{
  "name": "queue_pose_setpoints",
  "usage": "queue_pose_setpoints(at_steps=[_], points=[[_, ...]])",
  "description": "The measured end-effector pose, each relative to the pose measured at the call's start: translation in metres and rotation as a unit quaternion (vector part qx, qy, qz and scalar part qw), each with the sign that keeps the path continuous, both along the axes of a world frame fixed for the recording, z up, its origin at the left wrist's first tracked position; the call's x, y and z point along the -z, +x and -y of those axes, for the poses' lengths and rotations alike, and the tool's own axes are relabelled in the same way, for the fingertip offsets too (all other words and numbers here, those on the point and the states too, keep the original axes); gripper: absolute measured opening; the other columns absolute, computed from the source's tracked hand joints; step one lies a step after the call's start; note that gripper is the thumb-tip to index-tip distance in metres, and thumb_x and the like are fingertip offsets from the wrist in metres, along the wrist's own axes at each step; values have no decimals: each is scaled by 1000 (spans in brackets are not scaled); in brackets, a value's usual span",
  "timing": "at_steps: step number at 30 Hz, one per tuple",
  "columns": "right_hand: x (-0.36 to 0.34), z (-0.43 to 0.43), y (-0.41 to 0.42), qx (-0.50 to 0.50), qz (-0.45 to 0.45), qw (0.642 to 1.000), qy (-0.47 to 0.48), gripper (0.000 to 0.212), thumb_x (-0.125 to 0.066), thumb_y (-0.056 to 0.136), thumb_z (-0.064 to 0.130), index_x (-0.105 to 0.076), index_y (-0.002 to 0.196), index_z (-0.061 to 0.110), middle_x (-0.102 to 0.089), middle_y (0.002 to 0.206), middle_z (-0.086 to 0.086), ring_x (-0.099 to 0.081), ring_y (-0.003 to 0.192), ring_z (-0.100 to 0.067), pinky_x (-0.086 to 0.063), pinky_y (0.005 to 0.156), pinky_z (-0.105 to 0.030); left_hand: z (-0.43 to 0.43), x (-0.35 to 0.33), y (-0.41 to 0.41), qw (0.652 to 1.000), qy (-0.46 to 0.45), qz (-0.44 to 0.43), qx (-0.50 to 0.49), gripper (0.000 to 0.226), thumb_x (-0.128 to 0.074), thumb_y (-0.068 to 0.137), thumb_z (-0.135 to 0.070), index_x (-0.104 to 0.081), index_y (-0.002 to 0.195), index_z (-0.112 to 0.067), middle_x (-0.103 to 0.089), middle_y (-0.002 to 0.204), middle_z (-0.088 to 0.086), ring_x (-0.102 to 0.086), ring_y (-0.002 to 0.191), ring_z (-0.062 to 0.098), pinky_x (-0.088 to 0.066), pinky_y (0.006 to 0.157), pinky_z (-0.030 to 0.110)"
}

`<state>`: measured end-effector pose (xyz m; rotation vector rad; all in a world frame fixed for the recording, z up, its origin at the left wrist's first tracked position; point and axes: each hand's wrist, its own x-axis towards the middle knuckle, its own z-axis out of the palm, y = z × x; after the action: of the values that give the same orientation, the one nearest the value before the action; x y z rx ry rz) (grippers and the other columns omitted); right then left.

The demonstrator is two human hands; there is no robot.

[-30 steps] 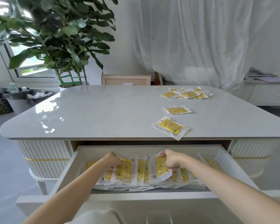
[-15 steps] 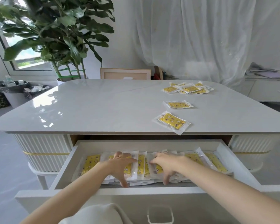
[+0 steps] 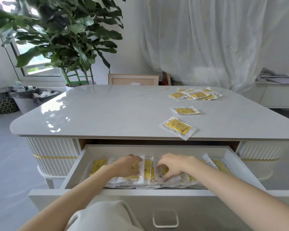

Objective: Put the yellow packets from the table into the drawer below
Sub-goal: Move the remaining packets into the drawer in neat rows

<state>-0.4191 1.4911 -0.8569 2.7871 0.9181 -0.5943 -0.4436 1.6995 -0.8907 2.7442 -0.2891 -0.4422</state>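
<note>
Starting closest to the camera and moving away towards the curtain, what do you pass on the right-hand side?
Drawer handle → right hand in the drawer → packet at the table's edge → second packet → pile of packets → curtain.

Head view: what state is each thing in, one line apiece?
White drawer: pulled open, packets inside.
Yellow packets in clear wrappers, in the drawer: overlapping row.
Nearest packet on the glossy grey table: flat, by the front edge.
Second packet: flat, alone.
Far pile: overlapping.
Left hand: flat on the drawer's packets.
Right hand: fingers bent, tips on packets; grip unclear.
</note>
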Motion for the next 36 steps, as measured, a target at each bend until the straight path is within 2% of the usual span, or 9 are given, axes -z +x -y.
queue_pose_setpoints(at_steps=[7,11,16,19,22,25,28,32,36], points=[[-65,-10,0,22,32,992,121,37,-57,89,30,-58,126,29,-62,120,4,-60,106,-16,-51,90,-35,11,-47,-10,996,-61,69,-6,39,-55,92,-28,-50,131,-28,-61,124,-7,-58,109,11,-47,96,29],[-90,3,7,57,101,978,175,28,-56,89,28,-64,117,27,-64,117,3,-59,105,-17,-50,88,-35,20,-87,-12,993,-52,104,2,35,-52,94,-25,-54,129,-26,-64,120,-9,-55,96,6,-42,86,18],[-81,35,27,144,191,960,149,37,-47,95,30,-52,132,28,-51,136,0,-45,125,-24,-41,90,-37,38,-122,7,988,-17,152,9,31,-50,94,-26,-56,124,-26,-66,116,-9,-54,93,6,-41,85,20],[-61,51,38,191,186,950,165,40,-38,98,31,-48,136,26,-47,139,-3,-36,129,-28,-39,98,-41,54,-129,25,986,9,164,5,33,-49,94,-25,-55,126,-25,-63,120,-8,-57,100,10,-41,83,20],[-49,59,48,178,132,935,278,38,-40,99,22,-50,136,22,-49,139,-2,-39,130,-24,-37,103,-34,74,-129,48,986,55,159,-12,39,-48,94,-24,-48,133,-25,-56,130,-5,-54,115,18,-43,90,27],[-48,64,57,204,76,879,424,38,-44,97,14,-54,133,21,-52,139,1,-48,126,-16,-40,100,-27,101,-129,73,984,115,133,-31,49,-48,93,-27,-39,140,-20,-48,137,3,-48,124,24,-42,93,32],[-50,67,69,259,84,826,493,43,-41,95,9,-52,135,19,-49,141,0,-51,123,-18,-42,88,-25,127,-125,87,984,144,98,-27,61,-47,93,-45,-32,145,-15,-36,145,10,-39,132,29,-38,97,36],[-47,76,94,264,139,840,454,47,-42,94,10,-45,140,16,-41,147,-5,-45,129,-22,-36,100,-28,140,-104,108,989,137,54,5,78,-46,85,-66,-29,145,-18,-29,150,9,-32,135,33,-33,108,46],[-38,84,120,284,160,868,374,53,-42,96,19,-31,148,19,-27,156,-4,-22,144,-24,-18,117,-43,134,-92,125,992,61,111,-22,72,-50,83,-65,-34,143,-28,-34,145,2,-33,132,29,-32,106,44]])
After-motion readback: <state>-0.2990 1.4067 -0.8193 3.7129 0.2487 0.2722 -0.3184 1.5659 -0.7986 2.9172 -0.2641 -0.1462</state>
